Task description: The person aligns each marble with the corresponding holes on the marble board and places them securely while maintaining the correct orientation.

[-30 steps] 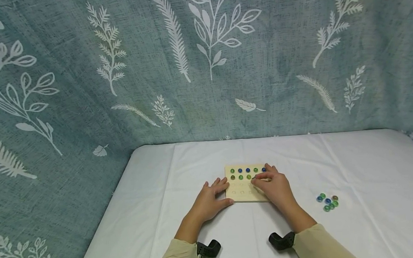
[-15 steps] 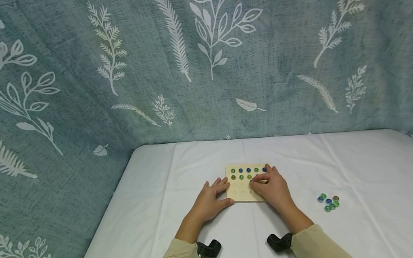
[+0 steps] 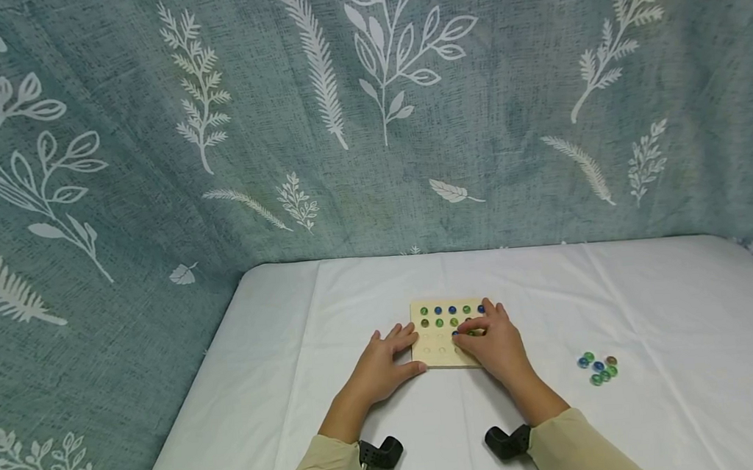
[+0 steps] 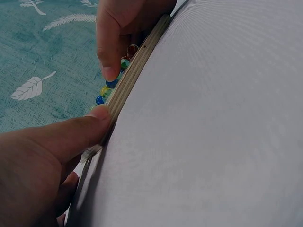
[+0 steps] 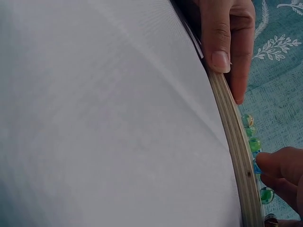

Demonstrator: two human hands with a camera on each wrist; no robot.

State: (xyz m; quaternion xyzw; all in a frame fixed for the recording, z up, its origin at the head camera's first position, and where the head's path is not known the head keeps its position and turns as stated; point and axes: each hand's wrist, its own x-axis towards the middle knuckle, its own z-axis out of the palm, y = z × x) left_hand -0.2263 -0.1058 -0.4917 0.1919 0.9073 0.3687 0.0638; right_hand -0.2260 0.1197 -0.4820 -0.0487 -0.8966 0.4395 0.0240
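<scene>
A pale wooden board (image 3: 434, 359) with round hollows lies on the table, its far rows carrying green, blue and brown glass marbles (image 3: 438, 310). My right hand (image 3: 496, 342) reaches over the board's right side. Its thumb and index finger pinch a blue marble (image 3: 455, 334) at a hollow in the third row; the right wrist view also shows this blue marble (image 5: 257, 168) at the fingertips. My left hand (image 3: 380, 367) rests at the board's near left corner, fingers spread along the left edge and thumb against the front edge. My right hand hides the board's right part.
A loose cluster of green, blue and brown marbles (image 3: 598, 367) lies on the white tablecloth (image 3: 675, 315) to the right of the board. Behind the table hangs a teal leaf-patterned curtain (image 3: 373, 191). A black device sits at each wrist.
My right hand has shifted slightly left and nearer over the board, bringing the blue marble to a third-row hollow. My left hand and the loose cluster stay in place.
</scene>
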